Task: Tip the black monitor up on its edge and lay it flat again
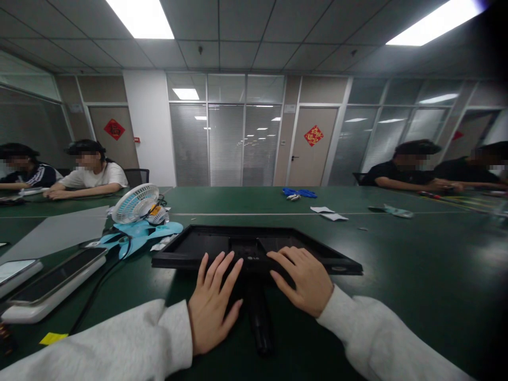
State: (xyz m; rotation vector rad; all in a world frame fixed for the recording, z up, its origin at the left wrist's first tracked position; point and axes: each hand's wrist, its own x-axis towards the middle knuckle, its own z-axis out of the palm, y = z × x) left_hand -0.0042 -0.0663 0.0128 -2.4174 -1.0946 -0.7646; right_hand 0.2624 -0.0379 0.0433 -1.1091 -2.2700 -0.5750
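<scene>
A black LG monitor frame (210, 260) lies tilted back, nearly flat, over the green table in front of me. From under its near edge a black cylindrical stand part (260, 323) points toward me. My left hand (214, 307) is open, fingers spread, with the fingertips at the near bezel left of the logo. Right of the logo, my right hand (304, 280) rests its bent fingers on the bezel, the thumb held apart below them. Whether that thumb touches the frame's edge I cannot tell.
A white fan (137, 203) with light-blue blades (138, 235) stands left of the frame. Nearer are phone-like devices (59, 275), a black cable (95, 291) and a yellow tag (53, 338). Blue gloves (299, 192) and white papers (329, 213) lie beyond. Several people sit around the table (397, 317).
</scene>
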